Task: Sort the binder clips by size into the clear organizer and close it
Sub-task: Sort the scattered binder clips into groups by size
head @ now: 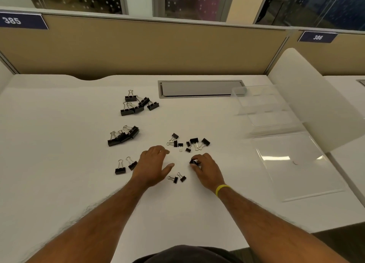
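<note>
Black binder clips lie in groups on the white desk (59, 144). A pile of large clips (138, 103) sits at the back, a stack of large clips (123, 135) in front of it, and two medium clips (125, 167) nearer me on the left. Several small clips (187, 143) are scattered in the middle, and two small clips (177, 178) lie between my hands. My right hand (206, 170) pinches a small clip (193, 162) in its fingertips. My left hand (154, 164) rests flat on the desk, fingers relaxed. The clear organizer (266, 106) stands open at the right, its lid (300, 166) lying flat.
A grey cable hatch (199, 89) is set into the desk at the back. A tan partition (138, 51) closes the far side, and a white divider (316, 97) stands just behind the organizer at the right.
</note>
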`<state>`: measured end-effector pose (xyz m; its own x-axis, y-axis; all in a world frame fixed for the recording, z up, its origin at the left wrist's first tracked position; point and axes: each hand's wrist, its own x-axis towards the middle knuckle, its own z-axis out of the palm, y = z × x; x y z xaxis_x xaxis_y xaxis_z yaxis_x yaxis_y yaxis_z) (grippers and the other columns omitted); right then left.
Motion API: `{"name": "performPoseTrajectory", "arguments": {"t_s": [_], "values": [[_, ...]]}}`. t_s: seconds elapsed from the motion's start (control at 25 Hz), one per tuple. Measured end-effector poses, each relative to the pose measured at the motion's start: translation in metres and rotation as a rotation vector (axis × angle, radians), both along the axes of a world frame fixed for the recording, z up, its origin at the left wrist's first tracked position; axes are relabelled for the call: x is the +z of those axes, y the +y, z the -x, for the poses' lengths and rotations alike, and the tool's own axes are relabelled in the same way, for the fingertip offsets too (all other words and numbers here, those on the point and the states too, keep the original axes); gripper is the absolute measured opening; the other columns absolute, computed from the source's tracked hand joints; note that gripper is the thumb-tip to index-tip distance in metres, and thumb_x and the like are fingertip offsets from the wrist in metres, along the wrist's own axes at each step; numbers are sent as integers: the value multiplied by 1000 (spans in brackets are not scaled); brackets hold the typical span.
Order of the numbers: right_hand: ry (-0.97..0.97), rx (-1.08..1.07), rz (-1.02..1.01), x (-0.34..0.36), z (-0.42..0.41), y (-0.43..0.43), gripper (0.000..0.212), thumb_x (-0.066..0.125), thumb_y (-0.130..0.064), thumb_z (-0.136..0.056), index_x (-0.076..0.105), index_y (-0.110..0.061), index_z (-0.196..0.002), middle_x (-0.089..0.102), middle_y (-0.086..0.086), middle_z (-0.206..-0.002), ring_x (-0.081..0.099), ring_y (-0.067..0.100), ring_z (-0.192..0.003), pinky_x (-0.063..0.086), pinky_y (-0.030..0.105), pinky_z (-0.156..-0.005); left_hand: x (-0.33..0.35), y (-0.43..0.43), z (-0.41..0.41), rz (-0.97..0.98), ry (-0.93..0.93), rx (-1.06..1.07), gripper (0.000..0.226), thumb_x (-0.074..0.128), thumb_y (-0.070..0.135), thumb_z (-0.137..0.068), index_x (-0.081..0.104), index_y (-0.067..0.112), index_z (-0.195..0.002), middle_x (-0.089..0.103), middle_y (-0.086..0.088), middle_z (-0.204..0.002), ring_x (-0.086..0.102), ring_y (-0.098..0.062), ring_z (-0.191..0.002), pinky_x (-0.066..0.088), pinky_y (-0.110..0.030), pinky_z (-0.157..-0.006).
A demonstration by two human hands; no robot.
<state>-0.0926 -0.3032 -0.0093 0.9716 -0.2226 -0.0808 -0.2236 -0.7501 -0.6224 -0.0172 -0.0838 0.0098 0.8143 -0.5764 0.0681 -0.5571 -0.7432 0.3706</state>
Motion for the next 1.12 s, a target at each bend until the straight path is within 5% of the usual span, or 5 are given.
{"name": "performPoseTrajectory", "arguments": {"t_s": [0.2, 0.4, 0.64, 0.84, 1.12], "values": [[-146, 131, -67, 13, -5, 23, 17, 59, -31, -90, 62, -26, -107, 51, -7, -95, 53, 7, -76, 47, 23, -67, 12, -38, 7, 239, 422, 79, 35, 50, 44, -96, 61, 19, -118, 65, 3, -109, 61, -9, -93, 47, -23, -76], [-165, 187, -90, 10, -7, 26, 24, 62, -24, -88, 63, -26, -112, 50, -9, -95, 53, 9, -73, 47, 21, -66, 4, -54, 8, 530, 780, 249, 21, 60, 23, -92, 61, 14, -111, 71, -5, -90, 70, -17, -76, 60, -36, -70], [-153, 259, 12, 13, -9, 10, 32, 66, -31, -87, 60, -21, -117, 51, -11, -99, 47, -2, -79, 40, 9, -71, -3, -43, 3, 508, 770, 307, 18, 58, 11, -93, 62, 12, -111, 70, -10, -80, 71, -17, -69, 61, -34, -70], [-163, 159, 166, 6, -34, -20, 34, 62, -24, -81, 61, -18, -114, 54, -1, -108, 50, 17, -104, 45, 36, -93, -6, -31, -2, 452, 698, 320, 18, 58, 15, -94, 62, 17, -111, 69, -1, -80, 70, -13, -72, 59, -35, -75], [84, 297, 316, 16, -65, -38, 60, 57, -20, -87, 40, -22, -144, 28, 3, -156, 21, 24, -145, 19, 37, -117, -12, -25, -3, 424, 677, 316, 19, 58, 17, -94, 64, 18, -112, 69, -1, -79, 69, -14, -72, 59, -39, -77]]}}
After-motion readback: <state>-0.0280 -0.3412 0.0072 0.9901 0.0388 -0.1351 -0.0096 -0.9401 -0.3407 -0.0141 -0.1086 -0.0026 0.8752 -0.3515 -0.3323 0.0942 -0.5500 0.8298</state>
